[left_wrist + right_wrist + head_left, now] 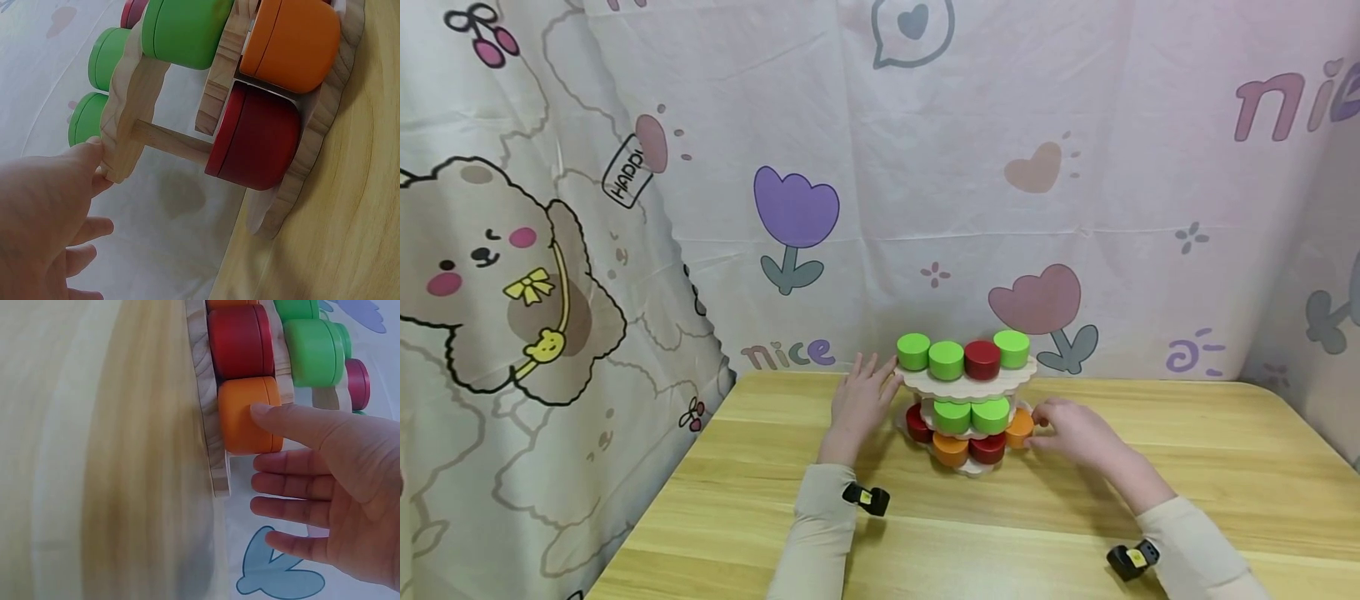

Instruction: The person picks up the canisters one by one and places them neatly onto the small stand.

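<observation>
A tiered wooden stand with scalloped edges point(958, 385) stands on the table, bearing short round blocks on three levels. Along the top sit green blocks point(946, 360) and a red block point(982, 360); two green blocks point(972, 415) are in the middle. Red and orange blocks point(951, 449) line the bottom tier. My left hand point(861, 404) pinches the top tier's left edge between thumb and index finger, its other fingers spread. At the lower right, my right hand point(1078, 429) holds the end orange block point(247, 419), thumb on its side and index finger at its edge.
The stand is on a wood-grain table point(760, 467), near its back edge. A printed cloth point(917, 167) hangs behind the table and along the left. Small black devices are strapped at both wrists, over pale sleeves point(820, 517).
</observation>
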`<state>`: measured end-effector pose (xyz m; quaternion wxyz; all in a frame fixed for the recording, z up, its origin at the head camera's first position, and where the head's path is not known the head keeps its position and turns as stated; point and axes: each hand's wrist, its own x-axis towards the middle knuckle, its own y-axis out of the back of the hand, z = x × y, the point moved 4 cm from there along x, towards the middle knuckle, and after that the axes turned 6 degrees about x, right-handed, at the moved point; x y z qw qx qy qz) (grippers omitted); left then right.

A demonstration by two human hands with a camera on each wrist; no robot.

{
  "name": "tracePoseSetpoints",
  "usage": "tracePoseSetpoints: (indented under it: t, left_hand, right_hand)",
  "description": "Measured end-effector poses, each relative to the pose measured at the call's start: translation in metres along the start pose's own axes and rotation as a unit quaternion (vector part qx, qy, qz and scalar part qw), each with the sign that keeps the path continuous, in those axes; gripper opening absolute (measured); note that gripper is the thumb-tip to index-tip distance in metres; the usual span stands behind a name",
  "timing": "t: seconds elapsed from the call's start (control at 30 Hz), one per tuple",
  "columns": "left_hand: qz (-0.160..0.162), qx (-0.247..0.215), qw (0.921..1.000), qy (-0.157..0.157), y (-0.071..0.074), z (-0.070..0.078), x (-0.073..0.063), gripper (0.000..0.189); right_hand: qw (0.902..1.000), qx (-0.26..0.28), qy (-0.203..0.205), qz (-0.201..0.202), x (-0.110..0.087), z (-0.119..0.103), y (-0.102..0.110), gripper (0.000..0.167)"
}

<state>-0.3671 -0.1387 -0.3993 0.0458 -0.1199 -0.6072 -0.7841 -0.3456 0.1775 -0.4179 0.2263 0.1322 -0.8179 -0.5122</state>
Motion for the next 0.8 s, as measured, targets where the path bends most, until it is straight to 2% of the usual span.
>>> tracePoseSetpoints:
  t: [0.53, 0.8]
  left_hand:
    - [-0.002, -0.001, 1.0, 0.004, 0.0008, -0.0028, -0.004, 0.054]
    - [0.006, -0.005, 1.0, -0.001, -0.0033, -0.0041, -0.0008, 0.054]
  right_hand:
    - [0.9994, -0.017, 0.013, 0.025, 0.0, -0.0076, -0.006, 0.028]
    - [0.9998, -0.001, -0.007, 0.018, -0.0015, -0.0018, -0.0043, 0.036]
